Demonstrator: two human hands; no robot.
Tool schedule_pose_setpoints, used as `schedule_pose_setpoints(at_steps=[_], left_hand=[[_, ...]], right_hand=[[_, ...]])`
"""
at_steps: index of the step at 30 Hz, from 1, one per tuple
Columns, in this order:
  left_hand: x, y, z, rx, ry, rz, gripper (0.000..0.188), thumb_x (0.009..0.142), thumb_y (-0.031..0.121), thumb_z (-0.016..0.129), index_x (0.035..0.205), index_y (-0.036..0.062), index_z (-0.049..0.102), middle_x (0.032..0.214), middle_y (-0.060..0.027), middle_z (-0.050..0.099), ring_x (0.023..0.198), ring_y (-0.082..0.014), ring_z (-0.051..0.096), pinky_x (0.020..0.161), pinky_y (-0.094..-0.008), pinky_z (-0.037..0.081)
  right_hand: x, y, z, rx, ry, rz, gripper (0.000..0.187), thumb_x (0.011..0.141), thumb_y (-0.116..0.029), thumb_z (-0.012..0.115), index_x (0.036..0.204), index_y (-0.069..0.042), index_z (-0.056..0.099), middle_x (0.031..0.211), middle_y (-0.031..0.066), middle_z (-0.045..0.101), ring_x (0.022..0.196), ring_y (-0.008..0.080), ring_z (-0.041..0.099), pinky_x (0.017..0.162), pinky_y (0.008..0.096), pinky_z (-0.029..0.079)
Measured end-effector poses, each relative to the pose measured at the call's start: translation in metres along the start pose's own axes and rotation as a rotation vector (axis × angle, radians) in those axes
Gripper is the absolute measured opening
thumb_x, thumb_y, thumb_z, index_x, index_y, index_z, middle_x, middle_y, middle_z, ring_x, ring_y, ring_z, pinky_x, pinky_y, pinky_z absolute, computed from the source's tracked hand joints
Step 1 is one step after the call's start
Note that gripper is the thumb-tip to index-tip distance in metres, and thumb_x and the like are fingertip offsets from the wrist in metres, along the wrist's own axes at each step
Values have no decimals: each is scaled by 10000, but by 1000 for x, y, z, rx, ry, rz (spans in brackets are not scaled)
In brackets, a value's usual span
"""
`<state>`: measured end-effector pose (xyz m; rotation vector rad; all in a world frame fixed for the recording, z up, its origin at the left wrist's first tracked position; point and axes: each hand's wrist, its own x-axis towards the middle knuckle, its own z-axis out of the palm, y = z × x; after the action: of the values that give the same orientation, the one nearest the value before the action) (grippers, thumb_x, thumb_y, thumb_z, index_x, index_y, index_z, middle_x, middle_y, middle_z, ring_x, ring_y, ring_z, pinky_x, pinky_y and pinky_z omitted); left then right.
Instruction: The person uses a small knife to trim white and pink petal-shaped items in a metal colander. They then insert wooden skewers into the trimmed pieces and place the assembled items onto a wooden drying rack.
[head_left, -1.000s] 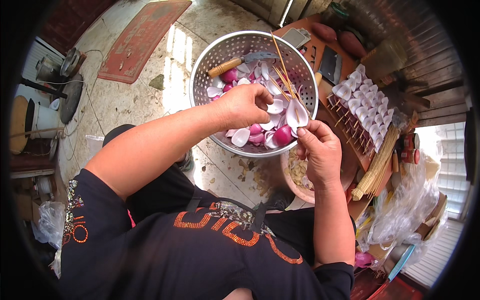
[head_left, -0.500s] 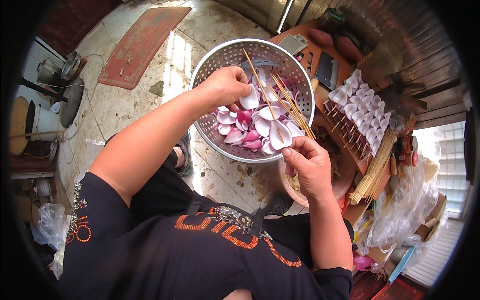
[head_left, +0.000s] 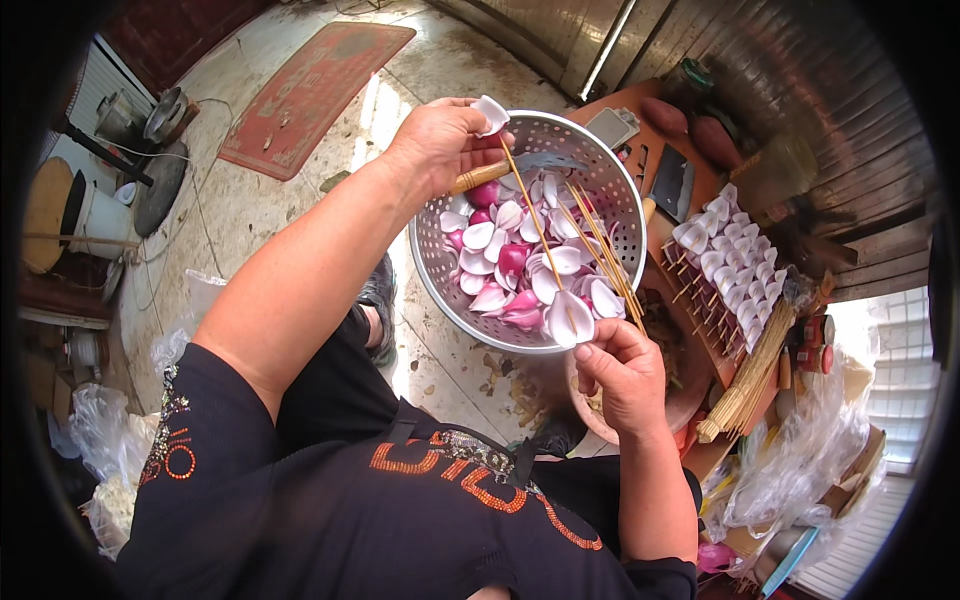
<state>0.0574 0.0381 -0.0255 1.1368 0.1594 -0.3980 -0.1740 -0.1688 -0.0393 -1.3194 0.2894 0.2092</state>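
Note:
My left hand (head_left: 435,145) is closed on a pale onion piece (head_left: 490,114), which sits at the upper tip of a thin bamboo skewer (head_left: 533,210). At the skewer's lower end my right hand (head_left: 625,375) pinches it together with a white onion piece (head_left: 568,318) threaded there. Below both hands stands a perforated metal colander (head_left: 428,260) holding many white and purple onion pieces (head_left: 512,258). A knife with a wooden handle (head_left: 480,177) lies across the colander near my left hand. Several loose skewers (head_left: 605,255) lean on its right side.
On the right, an orange table (head_left: 655,235) carries a cleaver (head_left: 672,184), rows of skewered onion pieces (head_left: 735,250) and a skewer bundle (head_left: 745,390). Beneath its edge sits a round basin (head_left: 595,410). A red mat (head_left: 310,100) lies on the tiled floor ahead.
My left hand has lifted an onion piece from over the colander to the skewer's upper tip. The knife handle has come into sight. My right hand still pinches the lower end.

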Motion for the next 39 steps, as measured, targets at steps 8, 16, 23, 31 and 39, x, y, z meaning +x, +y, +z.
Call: schedule_pose_setpoints(at_steps=[8,16,23,31,39], left_hand=[[-4,-1,5,163,6,82,296,878,-2,539,1165,-5,469,1005,-146,623,825,-220,664,691,-322,582],[-22,-13,25,281,-23,132,285,888,-16,523,1164,-22,451,1020,-166,627,838,-231,678,679,-304,584],[-25,-17,25,334,-52,181,253,880,-21,528,1117,-20,438,998,-171,630,805,-230,681,648,-299,586],[-58,-50,41,327,-204,-42,236,855,-35,558,1074,-21,472,906,-139,636,754,-208,671,608,-310,592],[-81,-61,50,298,-225,-107,248,823,-76,547,1058,-69,468,896,-163,621,702,-230,678,570,-306,586]], right_hand=[[0,-1,-1,18,22,4,123,841,-69,698,925,-13,628,704,1,595,525,61,524,470,192,407],[-1,10,5,73,35,-1,127,835,-46,699,932,-10,625,708,0,597,533,57,517,476,192,423],[-1,12,6,86,34,-21,126,835,-41,697,932,-7,623,706,1,596,531,56,513,478,192,425],[8,10,11,135,150,-32,110,843,-50,693,909,-13,613,690,12,599,508,66,511,473,187,411],[10,6,8,103,182,-1,121,842,-69,698,910,-11,618,689,9,603,493,63,508,455,181,379]])
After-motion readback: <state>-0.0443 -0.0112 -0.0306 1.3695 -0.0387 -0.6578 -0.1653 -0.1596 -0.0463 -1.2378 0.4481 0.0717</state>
